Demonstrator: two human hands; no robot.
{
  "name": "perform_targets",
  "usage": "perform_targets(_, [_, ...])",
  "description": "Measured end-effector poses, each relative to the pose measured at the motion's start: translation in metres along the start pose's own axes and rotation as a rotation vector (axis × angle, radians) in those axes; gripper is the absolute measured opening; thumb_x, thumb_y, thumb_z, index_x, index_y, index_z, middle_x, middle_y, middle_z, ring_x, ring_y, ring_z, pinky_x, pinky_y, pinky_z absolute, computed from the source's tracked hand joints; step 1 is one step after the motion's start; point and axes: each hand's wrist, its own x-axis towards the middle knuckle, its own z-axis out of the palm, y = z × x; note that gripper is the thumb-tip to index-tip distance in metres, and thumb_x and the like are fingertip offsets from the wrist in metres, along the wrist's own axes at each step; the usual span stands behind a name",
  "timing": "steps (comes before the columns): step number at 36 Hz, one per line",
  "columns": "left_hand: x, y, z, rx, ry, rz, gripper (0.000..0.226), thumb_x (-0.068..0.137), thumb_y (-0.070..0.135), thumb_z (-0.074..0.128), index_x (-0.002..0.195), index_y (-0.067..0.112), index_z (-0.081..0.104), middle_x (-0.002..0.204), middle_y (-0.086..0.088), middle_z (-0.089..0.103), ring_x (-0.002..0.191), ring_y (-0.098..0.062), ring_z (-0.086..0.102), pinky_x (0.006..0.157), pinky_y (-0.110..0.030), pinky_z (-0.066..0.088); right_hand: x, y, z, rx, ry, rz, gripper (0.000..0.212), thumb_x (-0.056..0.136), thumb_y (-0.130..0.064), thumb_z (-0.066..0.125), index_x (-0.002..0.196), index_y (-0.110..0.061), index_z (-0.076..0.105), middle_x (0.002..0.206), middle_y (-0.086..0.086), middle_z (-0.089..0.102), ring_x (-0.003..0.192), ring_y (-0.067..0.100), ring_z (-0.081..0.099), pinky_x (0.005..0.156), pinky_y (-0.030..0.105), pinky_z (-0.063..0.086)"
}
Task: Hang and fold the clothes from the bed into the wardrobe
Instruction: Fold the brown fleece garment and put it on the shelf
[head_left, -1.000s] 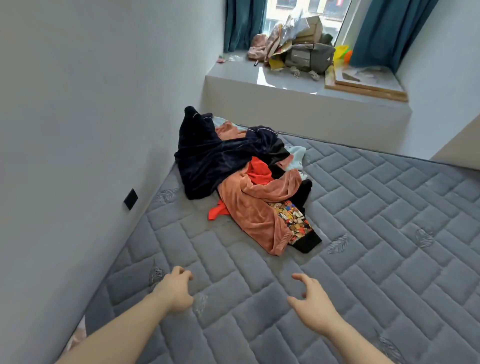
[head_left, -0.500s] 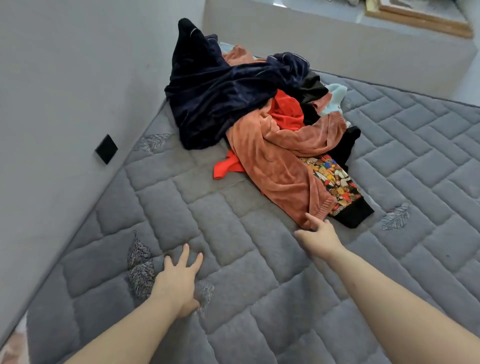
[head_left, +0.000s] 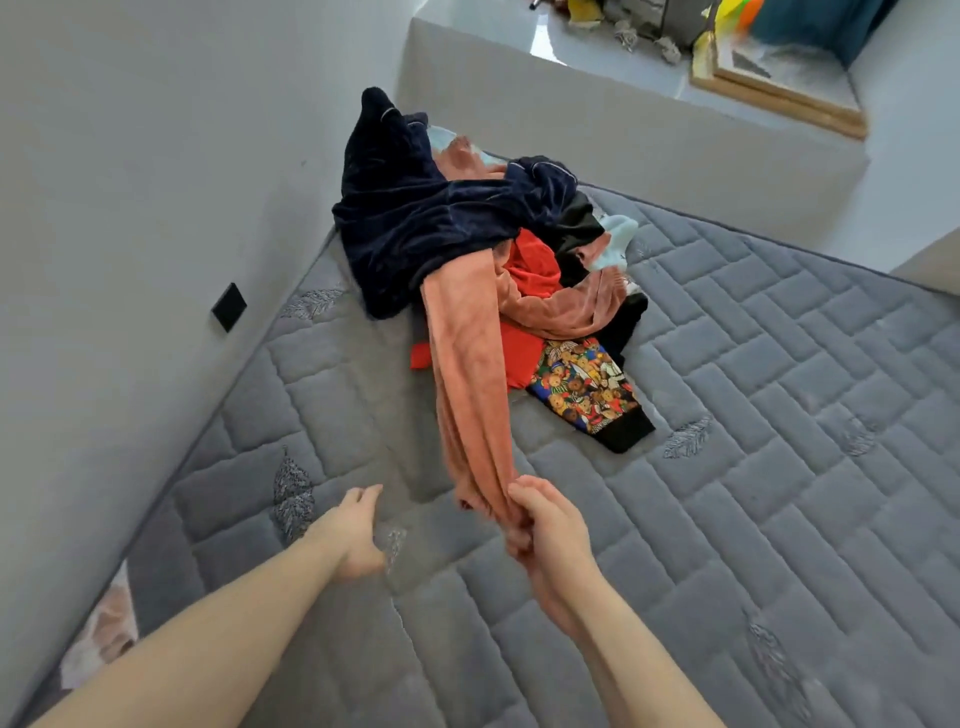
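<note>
Here right hand (head_left: 540, 525) grips end of pink garment (head_left: 467, 374), stretched taut from clothes pile (head_left: 467, 249) on mattress (head_left: 779, 467) near wall. Left hand (head_left: 358, 535) loose, holds nothing.

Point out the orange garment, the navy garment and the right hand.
orange garment (head_left: 467, 374), head view, on the stretched length above the grip.
navy garment (head_left: 415, 228), head view, on its broad middle.
right hand (head_left: 540, 525), head view, on the knuckles gripping the orange cloth.
</note>
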Motion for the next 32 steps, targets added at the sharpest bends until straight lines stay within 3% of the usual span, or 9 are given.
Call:
perform_targets(5, [-0.086, 0.046, -0.046, -0.22, 0.313, 0.153, 0.11, 0.08, 0.04, 0.078, 0.161, 0.021, 0.006, 0.163, 0.0, 0.012, 0.139, -0.032, 0.041, 0.107, -0.046, 0.044, -0.117, -0.088, 0.005, -0.098, -0.081, -0.136, 0.011, 0.079, -0.014, 0.059, 0.073, -0.022, 0.054, 0.071, 0.008, 0.055, 0.058, 0.019, 0.052, 0.043, 0.02, 0.022])
perform_targets(9, [-0.135, 0.084, -0.095, -0.345, 0.545, 0.256, 0.114, 0.078, 0.033, 0.084, 0.161, 0.024, 0.007, 0.163, 0.005, 0.006, 0.145, -0.029, 0.033, 0.111, -0.045, 0.042, -0.203, -0.137, -0.012, -0.164, -0.186, -0.216, 0.016, 0.06, -0.017, 0.057, 0.062, -0.026, 0.043, 0.065, 0.006, 0.035, 0.053, 0.017, 0.031, 0.048, 0.022, 0.016])
perform_targets(13, [-0.173, 0.121, -0.134, -0.262, 0.608, 0.371, 0.099, 0.084, 0.037, 0.079, 0.16, 0.034, 0.017, 0.165, 0.002, 0.012, 0.144, -0.03, 0.028, 0.113, -0.047, 0.038, -0.281, -0.17, -0.047, -0.084, -0.206, -0.234, 0.019, 0.052, -0.014, 0.059, 0.062, -0.018, 0.043, 0.063, 0.006, 0.036, 0.055, 0.023, 0.041, 0.055, 0.024, 0.027])
perform_targets(18, [-0.217, 0.163, -0.149, -0.194, 0.541, 0.579, 0.05, 0.091, 0.032, 0.073, 0.139, 0.022, 0.06, 0.151, -0.001, 0.048, 0.137, -0.027, 0.042, 0.114, -0.039, 0.036, -0.357, -0.198, -0.088, -0.008, -0.194, -0.32, 0.014, 0.056, -0.01, 0.052, 0.062, -0.015, 0.04, 0.062, 0.016, 0.031, 0.058, 0.03, 0.036, 0.051, 0.028, 0.026])
perform_targets(21, [-0.245, 0.181, -0.136, -0.143, 0.456, 0.687, 0.051, 0.088, 0.026, 0.074, 0.136, 0.016, 0.061, 0.138, -0.005, 0.061, 0.128, -0.029, 0.054, 0.108, -0.036, 0.041, -0.388, -0.21, -0.103, 0.029, -0.137, -0.395, 0.015, 0.058, -0.009, 0.047, 0.062, -0.017, 0.035, 0.064, 0.007, 0.025, 0.053, 0.02, 0.027, 0.048, 0.027, 0.023])
perform_targets(23, [-0.262, 0.189, -0.123, -0.113, 0.382, 0.731, 0.069, 0.082, 0.028, 0.076, 0.144, 0.016, 0.05, 0.141, -0.006, 0.057, 0.13, -0.026, 0.053, 0.108, -0.036, 0.042, -0.404, -0.212, -0.112, 0.047, -0.098, -0.418, 0.019, 0.058, -0.01, 0.046, 0.067, -0.018, 0.031, 0.073, 0.012, 0.016, 0.063, 0.028, 0.015, 0.054, 0.036, 0.014])
perform_targets(25, [-0.273, 0.2, -0.11, -0.015, 0.322, 0.779, 0.074, 0.08, 0.031, 0.079, 0.145, 0.016, 0.047, 0.143, -0.005, 0.052, 0.13, -0.023, 0.051, 0.11, -0.036, 0.039, -0.415, -0.214, -0.12, 0.053, -0.131, -0.43, 0.015, 0.058, -0.011, 0.046, 0.065, -0.019, 0.036, 0.069, 0.008, 0.022, 0.059, 0.025, 0.019, 0.052, 0.035, 0.017])
perform_targets(29, [-0.295, 0.221, -0.094, 0.078, 0.19, 0.761, 0.026, 0.092, 0.033, 0.066, 0.118, 0.033, 0.069, 0.115, 0.003, 0.071, 0.106, -0.021, 0.066, 0.084, -0.029, 0.048, -0.43, -0.218, -0.131, 0.011, -0.149, -0.48, 0.011, 0.064, -0.01, 0.047, 0.065, -0.02, 0.043, 0.064, 0.002, 0.034, 0.054, 0.017, 0.03, 0.05, 0.032, 0.023])
perform_targets(32, [-0.31, 0.236, -0.095, -0.015, 0.194, 0.712, 0.016, 0.095, 0.026, 0.059, 0.103, 0.025, 0.073, 0.106, -0.003, 0.075, 0.1, -0.026, 0.068, 0.077, -0.034, 0.049, -0.428, -0.222, -0.147, 0.044, 0.088, -0.564, 0.02, 0.082, -0.004, 0.051, 0.073, -0.02, 0.057, 0.067, 0.0, 0.045, 0.059, 0.014, 0.035, 0.057, 0.034, 0.023])
